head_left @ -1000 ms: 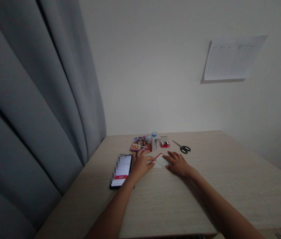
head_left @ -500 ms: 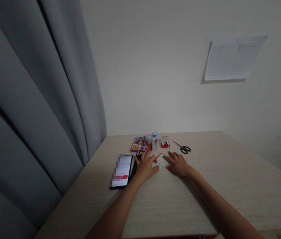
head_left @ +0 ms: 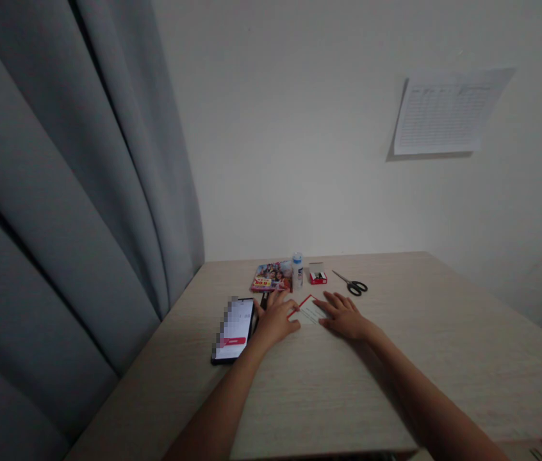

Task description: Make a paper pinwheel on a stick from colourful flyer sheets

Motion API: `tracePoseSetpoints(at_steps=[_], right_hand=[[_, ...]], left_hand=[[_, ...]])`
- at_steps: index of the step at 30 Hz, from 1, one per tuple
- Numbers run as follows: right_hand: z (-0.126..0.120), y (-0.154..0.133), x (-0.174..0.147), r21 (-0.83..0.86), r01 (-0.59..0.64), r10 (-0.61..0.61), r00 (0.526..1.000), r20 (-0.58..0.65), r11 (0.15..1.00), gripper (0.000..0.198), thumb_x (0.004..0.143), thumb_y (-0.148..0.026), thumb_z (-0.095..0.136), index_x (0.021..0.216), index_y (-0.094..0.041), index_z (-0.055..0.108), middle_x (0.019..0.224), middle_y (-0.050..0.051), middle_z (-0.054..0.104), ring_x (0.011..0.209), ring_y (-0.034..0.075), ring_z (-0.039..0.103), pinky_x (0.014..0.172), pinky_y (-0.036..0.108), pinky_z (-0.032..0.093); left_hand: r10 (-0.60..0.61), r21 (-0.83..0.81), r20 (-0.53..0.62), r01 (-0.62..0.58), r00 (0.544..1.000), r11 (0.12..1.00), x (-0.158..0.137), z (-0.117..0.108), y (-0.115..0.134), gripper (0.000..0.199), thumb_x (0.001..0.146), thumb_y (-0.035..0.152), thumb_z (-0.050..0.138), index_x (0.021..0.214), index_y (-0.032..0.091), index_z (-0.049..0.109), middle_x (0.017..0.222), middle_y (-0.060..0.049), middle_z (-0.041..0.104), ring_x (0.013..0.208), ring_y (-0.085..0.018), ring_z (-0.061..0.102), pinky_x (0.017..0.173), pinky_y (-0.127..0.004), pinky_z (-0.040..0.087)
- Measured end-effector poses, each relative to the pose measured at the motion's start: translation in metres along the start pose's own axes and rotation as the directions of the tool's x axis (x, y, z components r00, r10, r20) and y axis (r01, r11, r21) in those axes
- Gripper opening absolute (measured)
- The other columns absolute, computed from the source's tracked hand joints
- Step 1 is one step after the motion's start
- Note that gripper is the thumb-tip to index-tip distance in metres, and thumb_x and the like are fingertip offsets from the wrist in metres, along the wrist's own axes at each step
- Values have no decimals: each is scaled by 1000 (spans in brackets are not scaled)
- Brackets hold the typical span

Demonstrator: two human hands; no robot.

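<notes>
A small white card (head_left: 308, 312) with a red edge and lines of print lies flat on the table between my hands. My right hand (head_left: 344, 316) rests on its right side, fingers stretched out, open. My left hand (head_left: 275, 320) is at the card's left edge with its fingers spread; whether it presses on the card I cannot make out. Under and beside my left hand is a dark narrow object (head_left: 264, 299), mostly hidden. To the left of that hand lies a phone (head_left: 233, 330) with its screen lit.
Behind my hands stand a colourful printed booklet (head_left: 273, 276), a clear bottle with a blue top (head_left: 297, 271) and a small red open box (head_left: 318, 276). Black-handled scissors (head_left: 355, 287) lie right of the box. A grey curtain (head_left: 107, 192) hangs along the table's left side.
My left hand has shifted slightly left, and more of the card's left part and red edge now shows. My right hand has stayed in place.
</notes>
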State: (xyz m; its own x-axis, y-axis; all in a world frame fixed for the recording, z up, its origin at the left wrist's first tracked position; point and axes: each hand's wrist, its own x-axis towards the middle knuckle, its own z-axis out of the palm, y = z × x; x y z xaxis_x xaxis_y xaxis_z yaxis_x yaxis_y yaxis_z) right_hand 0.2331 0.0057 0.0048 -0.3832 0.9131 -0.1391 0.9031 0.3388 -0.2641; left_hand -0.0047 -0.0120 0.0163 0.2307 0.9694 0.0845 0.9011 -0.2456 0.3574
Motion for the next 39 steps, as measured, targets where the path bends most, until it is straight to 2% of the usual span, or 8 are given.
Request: tracePoseSetpoints(at_steps=[7,14,20,31,35,39], right_hand=[[-3,0,-2,0,3,-3,1000,13,1000,64,97,-54,41,157,-38,26,169,3,11,155,33,7,122,52,9],[-4,1,-3,14,-1,1,1000,21,1000,64,97,-56,39,157,-39,25,169,3,10,155,32,5,123,52,8],[-3,4,-2,6,6,-7,1000,25,1000,64,97,-57,39,157,-39,24,169,4,9,155,32,5,123,51,8],[-4,3,-3,31,-1,0,1000,23,1000,64,97,-54,41,157,-38,26,169,4,10,155,33,6,122,52,7],[0,3,-2,47,-5,6,1000,-9,999,63,95,-51,45,156,-39,30,169,3,14,154,34,8,122,52,8],[2,2,-3,85,2,8,993,-118,996,68,90,-49,55,154,-38,35,165,6,23,150,33,19,120,51,15]], left_hand=[[-36,17,27,35,999,999,-5,-9,0,35,77,29,69,112,34,63,159,0,38,151,-36,16,109,-80,-1],[-31,12,20,31,999,999,-8,-12,-6,31,79,27,67,109,37,63,160,3,35,151,-37,17,105,-84,-1],[-71,7,40,71,997,997,-10,-19,-14,26,81,34,67,107,35,64,161,2,33,151,-38,15,104,-84,-1],[-104,-5,93,105,990,994,-11,-28,-22,32,81,30,67,112,36,62,163,2,28,152,-37,12,105,-84,-1],[-102,7,76,102,992,995,-11,-29,-27,34,81,27,67,113,35,62,163,1,29,152,-37,15,104,-85,0],[-34,-14,-6,34,999,999,-9,-29,-26,35,83,25,66,116,36,63,163,3,31,151,-36,17,106,-83,1]])
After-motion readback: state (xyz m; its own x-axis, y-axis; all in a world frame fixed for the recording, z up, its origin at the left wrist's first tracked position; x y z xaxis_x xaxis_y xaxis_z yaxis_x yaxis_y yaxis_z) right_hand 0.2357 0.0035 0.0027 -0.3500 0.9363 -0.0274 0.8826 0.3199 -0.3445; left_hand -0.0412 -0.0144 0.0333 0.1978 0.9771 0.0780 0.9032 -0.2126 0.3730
